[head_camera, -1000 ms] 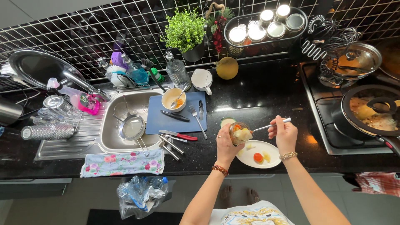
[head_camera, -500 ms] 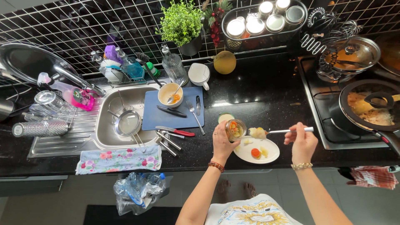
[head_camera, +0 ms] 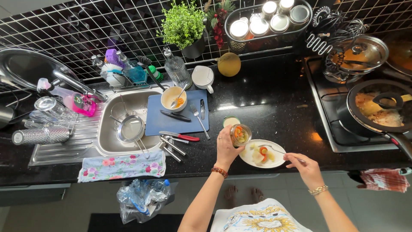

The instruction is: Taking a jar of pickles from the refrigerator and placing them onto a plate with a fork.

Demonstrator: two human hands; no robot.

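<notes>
black countertop (head_camera: pixel 266 103) | tiled wall | left hand (head_camera: pixel 226 148) grips jar (head_camera: pixel 240 134) | right hand (head_camera: pixel 302 165) pinches fork (head_camera: pixel 281 151)

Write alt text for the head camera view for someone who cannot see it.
A person's left hand holds a small glass jar of vegetable pieces while the right hand works a fork over a white plate on a black kitchen counter.

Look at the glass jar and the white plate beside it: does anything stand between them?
Nothing visible does. The left hand holds the glass jar just above the white plate's left rim; the right hand's fork already reaches the food there.
</notes>
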